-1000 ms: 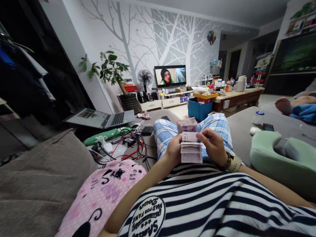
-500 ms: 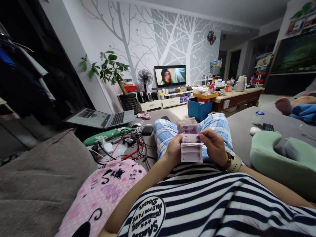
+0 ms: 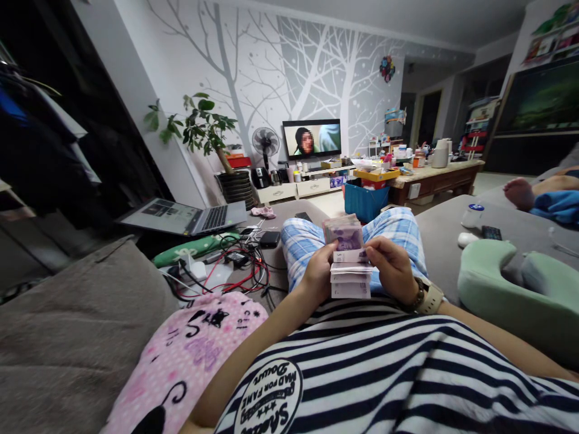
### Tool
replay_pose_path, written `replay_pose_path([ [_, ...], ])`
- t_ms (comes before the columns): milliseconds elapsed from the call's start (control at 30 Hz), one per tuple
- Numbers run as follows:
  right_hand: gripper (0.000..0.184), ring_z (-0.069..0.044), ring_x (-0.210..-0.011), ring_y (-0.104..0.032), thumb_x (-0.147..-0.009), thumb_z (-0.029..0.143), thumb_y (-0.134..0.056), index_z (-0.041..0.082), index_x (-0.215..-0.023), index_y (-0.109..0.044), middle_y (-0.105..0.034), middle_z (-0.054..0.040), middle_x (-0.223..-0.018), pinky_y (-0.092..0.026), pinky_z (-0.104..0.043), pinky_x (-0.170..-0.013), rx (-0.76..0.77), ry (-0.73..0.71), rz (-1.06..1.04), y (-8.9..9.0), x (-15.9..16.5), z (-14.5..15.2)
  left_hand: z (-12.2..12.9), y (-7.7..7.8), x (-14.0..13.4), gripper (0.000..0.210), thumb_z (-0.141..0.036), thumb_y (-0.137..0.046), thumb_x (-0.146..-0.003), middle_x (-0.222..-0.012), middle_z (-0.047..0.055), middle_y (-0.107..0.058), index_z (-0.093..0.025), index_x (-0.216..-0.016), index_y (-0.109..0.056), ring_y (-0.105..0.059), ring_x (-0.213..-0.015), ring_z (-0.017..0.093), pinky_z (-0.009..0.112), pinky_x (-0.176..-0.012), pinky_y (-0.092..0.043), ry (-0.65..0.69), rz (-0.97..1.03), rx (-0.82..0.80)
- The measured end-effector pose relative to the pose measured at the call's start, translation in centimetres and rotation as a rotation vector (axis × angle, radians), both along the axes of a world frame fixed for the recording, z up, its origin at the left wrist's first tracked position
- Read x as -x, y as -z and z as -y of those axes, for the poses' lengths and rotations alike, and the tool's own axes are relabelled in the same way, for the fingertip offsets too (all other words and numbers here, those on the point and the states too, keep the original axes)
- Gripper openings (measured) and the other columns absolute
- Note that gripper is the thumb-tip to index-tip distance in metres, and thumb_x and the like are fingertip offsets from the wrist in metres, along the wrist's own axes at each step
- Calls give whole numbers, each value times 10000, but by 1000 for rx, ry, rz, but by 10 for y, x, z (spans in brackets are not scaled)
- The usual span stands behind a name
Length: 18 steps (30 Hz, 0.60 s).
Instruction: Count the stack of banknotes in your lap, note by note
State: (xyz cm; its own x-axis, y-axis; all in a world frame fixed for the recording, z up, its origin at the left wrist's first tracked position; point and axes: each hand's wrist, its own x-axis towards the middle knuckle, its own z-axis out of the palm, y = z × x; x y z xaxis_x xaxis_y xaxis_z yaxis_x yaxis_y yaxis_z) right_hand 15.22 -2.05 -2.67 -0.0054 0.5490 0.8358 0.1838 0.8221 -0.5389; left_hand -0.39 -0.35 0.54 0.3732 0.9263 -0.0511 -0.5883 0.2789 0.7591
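A stack of purple banknotes [image 3: 344,234] is held over my lap, in front of the striped shirt. My left hand [image 3: 320,272] grips its left side, the thumb lying on the notes. My right hand [image 3: 392,268] pinches the right edge of a note at the fold, thumb and index finger together. Below the fold, several note ends [image 3: 351,282] hang down in layers towards my belly. The right wrist carries a watch with a pale strap [image 3: 430,299] and a dark bracelet. How many notes there are I cannot make out.
To the left lie an open laptop [image 3: 192,218], tangled cables [image 3: 246,265] and a pink cat-print cloth [image 3: 190,355]. A green neck pillow [image 3: 486,280], a white mouse [image 3: 467,240] and a jar [image 3: 473,215] are on the right. Another person's bare foot [image 3: 519,193] rests farther right.
The upper note has folded further down between my hands, so more of the portrait side of the stack behind shows. Both hands keep almost the same place.
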Motion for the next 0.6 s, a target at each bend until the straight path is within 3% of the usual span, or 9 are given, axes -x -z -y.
replay_pose_path([
  [233,233,-138,-587,-482,-974,344,-585,212,-793,-652,-553,23,-633,-380,-285,-570,23,-34,8,-1,-1,0,3,-3,-1,265,-261,-639,-893,-837,99,-785,-82,-1065,-730,-753,-770,261,365,-757,-603,-64,-14,-15],
  [433,426,-141,-577,-496,-1020,423,-478,201,-698,-649,-623,-10,-638,-399,-296,-586,11,-125,49,-7,-1,3,5,-3,-4,271,-251,-616,-887,-844,102,-787,-92,-1074,-731,-757,-829,277,387,-802,-597,-43,-34,4],
  [600,408,-133,-549,-443,-937,477,-620,211,-634,-561,-527,25,-563,-364,-288,-555,130,88,-39,-4,0,-2,0,3,0,245,-184,-630,-826,-808,97,-781,-92,-1031,-728,-754,-826,279,391,-809,-590,-67,-46,-15],
])
